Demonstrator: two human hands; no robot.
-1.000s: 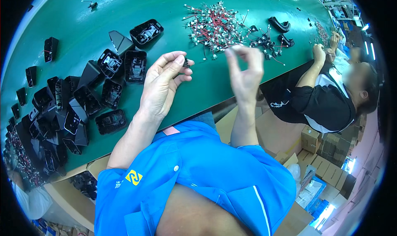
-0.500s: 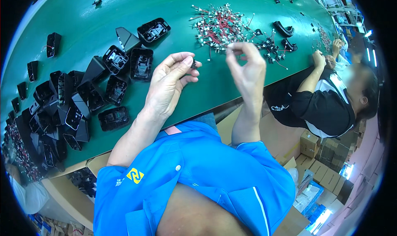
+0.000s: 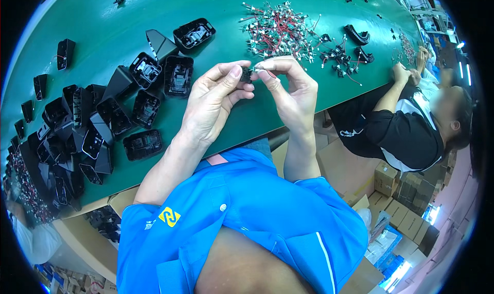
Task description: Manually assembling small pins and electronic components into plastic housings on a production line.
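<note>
In the head view, the only view here, the 2 hands meet over the near side of the green table (image 3: 247, 120). The left hand (image 3: 207, 101) pinches a small black part (image 3: 246, 74) between thumb and fingers, the other fingers loosely curled. The right hand (image 3: 297, 90) has thumb and forefinger nearly closed on a small wired piece (image 3: 259, 69), its pale end just beside the black part; whether the 2 touch is too small to tell. The step in hand seems to be fitting this piece to the black part. The next move likely calls for a steady left grip and fine right-fingertip alignment, with the thin lead kept clear. Beyond the hands lies a heap of red-and-white wired pieces (image 3: 280, 32); to its right is a cluster of small black parts (image 3: 340, 57), and open black housings (image 3: 143, 144) crowd the left side.
</note>
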